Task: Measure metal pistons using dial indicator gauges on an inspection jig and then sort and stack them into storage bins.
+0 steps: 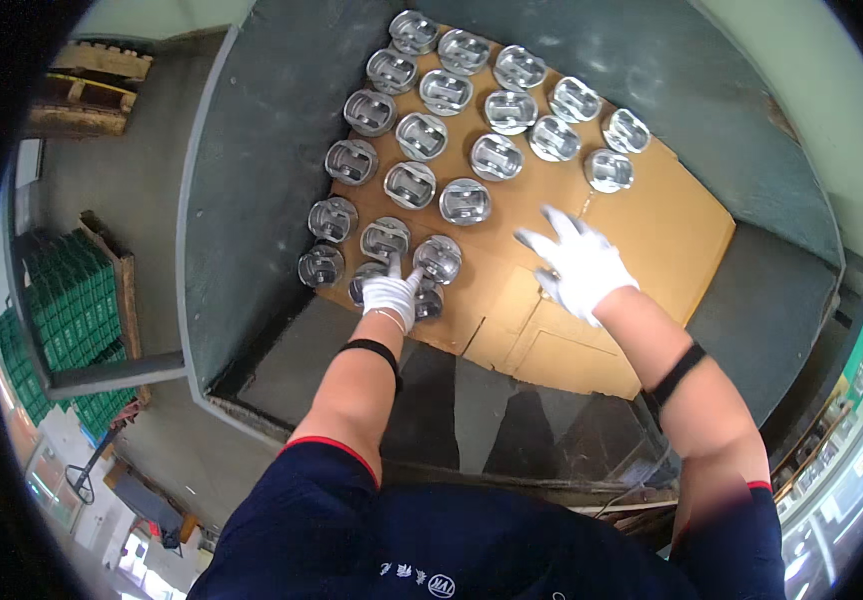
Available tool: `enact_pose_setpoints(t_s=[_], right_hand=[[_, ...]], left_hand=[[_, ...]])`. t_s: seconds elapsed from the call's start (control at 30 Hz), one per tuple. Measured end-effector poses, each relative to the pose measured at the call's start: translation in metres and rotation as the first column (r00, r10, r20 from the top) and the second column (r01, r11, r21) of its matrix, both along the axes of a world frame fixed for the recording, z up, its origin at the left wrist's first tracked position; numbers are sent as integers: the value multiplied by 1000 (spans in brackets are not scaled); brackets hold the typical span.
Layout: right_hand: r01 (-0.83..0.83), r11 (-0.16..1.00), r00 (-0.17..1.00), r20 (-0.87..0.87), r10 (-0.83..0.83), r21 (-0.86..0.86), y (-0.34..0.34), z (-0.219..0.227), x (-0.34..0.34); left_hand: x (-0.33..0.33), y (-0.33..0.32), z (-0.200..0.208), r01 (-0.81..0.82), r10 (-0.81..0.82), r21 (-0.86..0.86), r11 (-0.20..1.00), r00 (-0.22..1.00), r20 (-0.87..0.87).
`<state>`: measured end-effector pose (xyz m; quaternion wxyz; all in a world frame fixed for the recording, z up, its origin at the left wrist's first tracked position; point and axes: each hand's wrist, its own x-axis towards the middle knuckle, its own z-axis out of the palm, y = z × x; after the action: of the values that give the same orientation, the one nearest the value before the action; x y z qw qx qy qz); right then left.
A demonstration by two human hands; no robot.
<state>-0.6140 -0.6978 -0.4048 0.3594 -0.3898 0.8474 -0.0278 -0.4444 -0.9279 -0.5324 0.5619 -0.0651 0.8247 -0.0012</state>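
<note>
Gleaming under the light, the metal pistons [447, 110] stand in slanting rows on a sheet of brown cardboard [652, 235] that fills the upper middle of the frame. Each is a short silvery cylinder, turned so its hollow underside faces up, with a bright rim and a darker recess crossed by a bar-like web. The rows run from the top centre down toward the left of centre, the pieces set close to one another, some nearly touching.

At the lower left end of the group, the left hand [390, 296], in a white glove, rests on the nearest piston [428, 300], which shows only partly beside the glove. Two fingers [395, 268] point up toward the neighbouring pistons; whether the hand really clasps the piece or only lies on it I cannot tell, since the glove covers most of it.

The right hand [582, 265], also in a white glove, hovers right of centre over a bare stretch of cardboard, its fingers spread wide and holding nothing. Both forearms wear a black band near the wrist or elbow and come up from the lower edge out of dark blue sleeves with red trim.

The cardboard lies on a dark grey-green workbench [262, 150]. Stacked green crates [57, 310] sit at the left edge of the frame.
</note>
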Motion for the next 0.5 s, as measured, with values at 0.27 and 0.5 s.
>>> enact_pose_setpoints(t_s=[0.27,0.5], right_hand=[[-317,920,945,-4,326,230,-176,-159,-28],[97,949,985,105,-134,300,-193,-232,-28]], left_hand=[[7,-11,-63,-268,266,94,959,963,32],[17,20,-81,-421,421,-9,907,907,-27]])
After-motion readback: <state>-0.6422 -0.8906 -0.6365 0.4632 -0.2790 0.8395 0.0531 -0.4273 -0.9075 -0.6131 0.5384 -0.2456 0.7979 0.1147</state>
